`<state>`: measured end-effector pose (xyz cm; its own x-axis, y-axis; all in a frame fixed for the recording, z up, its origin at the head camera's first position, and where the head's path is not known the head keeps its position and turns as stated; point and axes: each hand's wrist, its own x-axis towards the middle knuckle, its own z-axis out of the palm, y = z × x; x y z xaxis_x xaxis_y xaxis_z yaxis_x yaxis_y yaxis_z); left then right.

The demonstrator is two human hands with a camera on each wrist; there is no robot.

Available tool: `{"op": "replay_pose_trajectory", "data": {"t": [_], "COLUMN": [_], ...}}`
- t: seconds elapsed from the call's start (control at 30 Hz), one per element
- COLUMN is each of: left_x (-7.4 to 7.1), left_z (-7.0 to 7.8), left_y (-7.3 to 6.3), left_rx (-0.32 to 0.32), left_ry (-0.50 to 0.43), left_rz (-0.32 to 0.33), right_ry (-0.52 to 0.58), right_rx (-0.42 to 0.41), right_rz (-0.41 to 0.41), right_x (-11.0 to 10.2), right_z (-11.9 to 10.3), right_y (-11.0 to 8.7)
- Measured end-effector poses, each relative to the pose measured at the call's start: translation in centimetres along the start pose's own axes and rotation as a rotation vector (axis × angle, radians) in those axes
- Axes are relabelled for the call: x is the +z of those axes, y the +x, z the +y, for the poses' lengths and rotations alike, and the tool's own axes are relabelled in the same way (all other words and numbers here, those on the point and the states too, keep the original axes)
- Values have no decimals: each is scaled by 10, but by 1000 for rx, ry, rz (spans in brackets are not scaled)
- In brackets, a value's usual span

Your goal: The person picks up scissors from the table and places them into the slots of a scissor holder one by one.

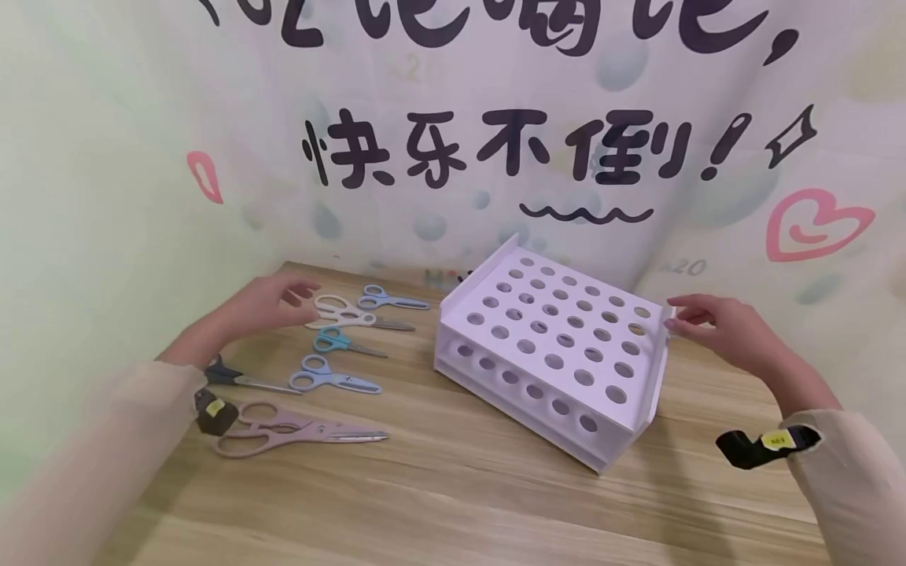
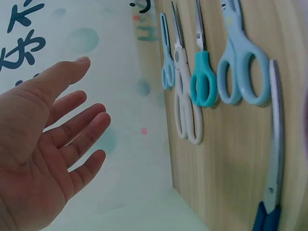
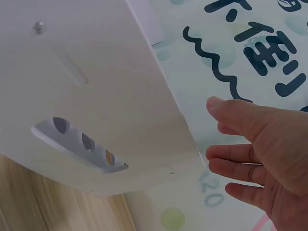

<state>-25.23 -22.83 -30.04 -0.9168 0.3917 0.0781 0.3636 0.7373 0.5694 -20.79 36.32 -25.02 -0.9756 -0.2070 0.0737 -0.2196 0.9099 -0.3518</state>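
Note:
A white rack [image 1: 484,273] with rows of round holes stands on the table. My right hand [image 1: 732,334] is beside its right end, fingers loosely bent and gripping nothing; whether the fingertips touch the panel [image 3: 120,96] I cannot tell. My left hand [image 1: 269,305] hovers near the white scissors [image 1: 359,318], its fingers relaxed and its palm bare in the left wrist view. Around it lie light-blue scissors [image 1: 406,303] at the back, teal scissors [image 1: 341,343], another light-blue pair [image 1: 348,382], dark-blue-handled scissors [image 1: 263,384] and large pink scissors [image 1: 307,431] at the front.
A printed cloth [image 1: 453,212] with dark lettering hangs right behind the wooden table [image 1: 439,495]. The table's left edge runs close to the scissors, which lie left of the rack. Black camera straps circle both wrists.

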Motion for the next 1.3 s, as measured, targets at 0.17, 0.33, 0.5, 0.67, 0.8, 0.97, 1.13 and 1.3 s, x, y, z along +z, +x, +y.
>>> {"op": "replay_pose_trajectory", "data": {"t": [0.17,0.33,0.5,0.67,0.8,0.97,1.13,1.3], "left_x": [9,20,30,38,42,44,44,42], "left_z": [-2,-3,-10,-14,-17,-23,-28,-35], "left_y": [-13,-27,-40,-54,-66,-82,-95,-105], "left_rx": [40,19,29,49,14,-11,-57,-50], "left_ry": [-7,38,9,-54,-39,-35,-10,31], "left_rz": [-8,-38,-79,-119,-125,-134,-150,-157], "right_ry": [10,33,55,76,87,109,137,153], "right_rx": [-3,-4,-11,-19,-30,-36,-34,-38], "right_rz": [8,15,10,39,69,95,111,110], "right_x": [4,10,16,21,24,27,28,29], "right_z": [3,4,3,3,4,5,5,7], "right_y": [-9,-15,-20,-22,-23,-24,-24,-24]}}
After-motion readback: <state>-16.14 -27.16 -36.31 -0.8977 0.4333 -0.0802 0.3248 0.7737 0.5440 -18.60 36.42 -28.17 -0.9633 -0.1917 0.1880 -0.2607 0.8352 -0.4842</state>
